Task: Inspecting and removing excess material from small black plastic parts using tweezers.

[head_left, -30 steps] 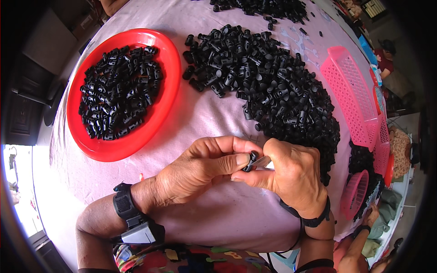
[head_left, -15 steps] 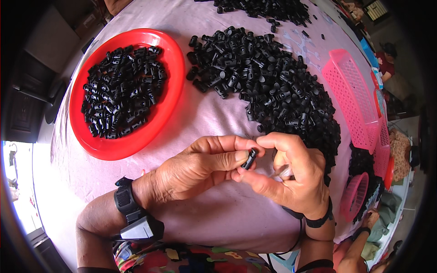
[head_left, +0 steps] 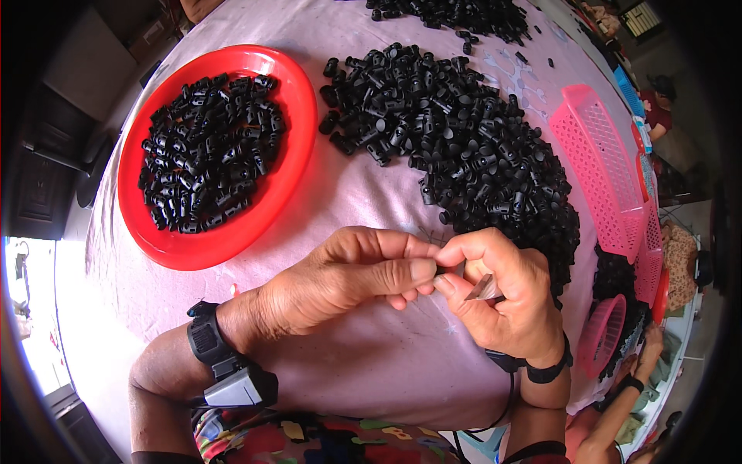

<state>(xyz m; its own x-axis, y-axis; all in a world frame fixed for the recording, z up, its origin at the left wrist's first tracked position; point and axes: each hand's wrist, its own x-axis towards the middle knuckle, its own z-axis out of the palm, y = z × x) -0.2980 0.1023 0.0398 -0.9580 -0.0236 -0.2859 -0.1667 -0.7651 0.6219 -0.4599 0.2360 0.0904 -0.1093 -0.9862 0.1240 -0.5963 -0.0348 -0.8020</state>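
My left hand [head_left: 363,271] is closed in a pinch, thumb over the forefinger, on a small black plastic part [head_left: 441,271]. Fingers hide most of this part; its shape matches the black cord locks in the nearby pile. Meeting it tip to tip, my right hand [head_left: 506,298] has its thumb and forefinger at the part's other end. A thin, shiny greyish sliver [head_left: 484,286] lies within the curled right fingers; its kind is unclear. Beyond both hands spreads the pile of black cord locks [head_left: 464,139]. More sit in a red round tray [head_left: 297,185] at the left.
A pink cloth [head_left: 371,201] covers the table. Another heap of black parts [head_left: 471,15] lies at the far edge. Pink perforated baskets [head_left: 595,162] and a pink round basket [head_left: 603,332] stand at the right. Another person's arm [head_left: 618,414] reaches in at lower right.
The black part, plainly visible between my fingertips before, is now mostly covered. My right thumb has moved up and right against its end. The other person's arm at lower right has shifted upward.
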